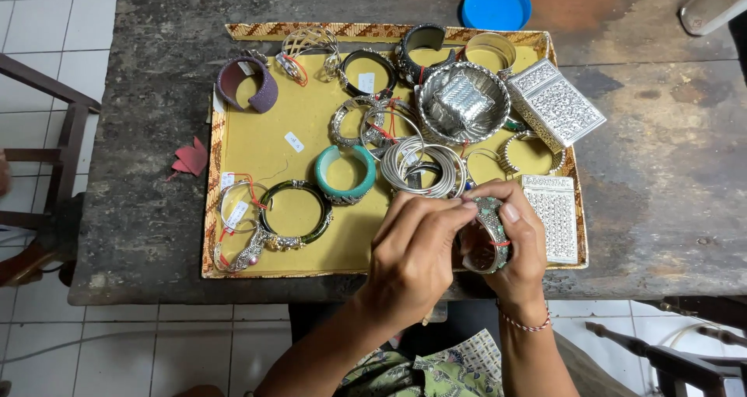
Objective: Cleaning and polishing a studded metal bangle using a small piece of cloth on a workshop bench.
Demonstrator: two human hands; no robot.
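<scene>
At the far left of the yellow-lined tray (257,144), a purple cuff (247,85) lay near the top corner and a clear bangle with a paper tag (236,206) sat low beside a dark green bangle with a gold clasp (296,214), each flat and apart so its shape could be read at a glance. Further in, a turquoise cuff (345,173) rested near the middle, just beside a stack of thin silver bangles (424,166) that overlapped one another. The left hand (416,249) hovered over the tray's front edge, its fingers drawn together and pinching the rim of a wide silver cuff set with green stones (488,233), apparently to steady or turn it. That cuff was held just above the tray's near edge, between both hands. The right hand (517,245) cradled it from the other side, thumb on top and fingers curled beneath it, so the piece was braced against the left hand's pull. Behind the hands a round silver bowl (463,101) held a small embossed lid or box, and two patterned silver boxes (554,105) (554,214) lined the tray's right side. A blue round lid (496,4) lay on the dark table (661,171) beyond the tray
</scene>
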